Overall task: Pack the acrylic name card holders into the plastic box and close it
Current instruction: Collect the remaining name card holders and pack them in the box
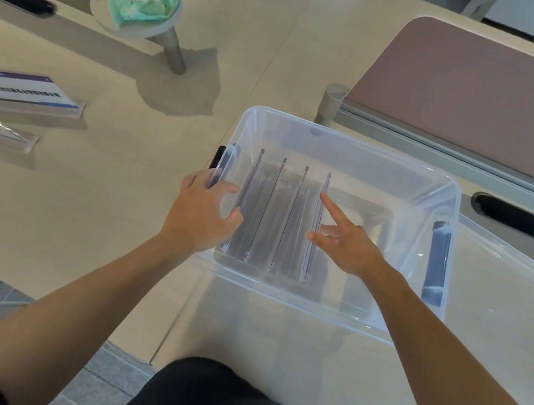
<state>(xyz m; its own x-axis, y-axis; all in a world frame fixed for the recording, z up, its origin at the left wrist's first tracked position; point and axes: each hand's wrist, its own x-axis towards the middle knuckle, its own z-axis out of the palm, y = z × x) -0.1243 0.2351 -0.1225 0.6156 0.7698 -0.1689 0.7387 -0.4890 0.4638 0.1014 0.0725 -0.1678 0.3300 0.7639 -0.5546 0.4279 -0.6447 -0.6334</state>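
A clear rectangular plastic box (347, 145) sits open on the pale wooden bench (84, 209), holding four transparent acrylic name card holders (277, 214) standing on edge in a row. The left hand (201, 213) curls its fingers over the box's left rim, gripping it; the right hand (345, 245) hovers inside, fingers spread open beside the rightmost holder

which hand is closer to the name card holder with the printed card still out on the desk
Left. The left hand grips the box's left wall, on the holder's side; the right hand is inside the box, farther away.
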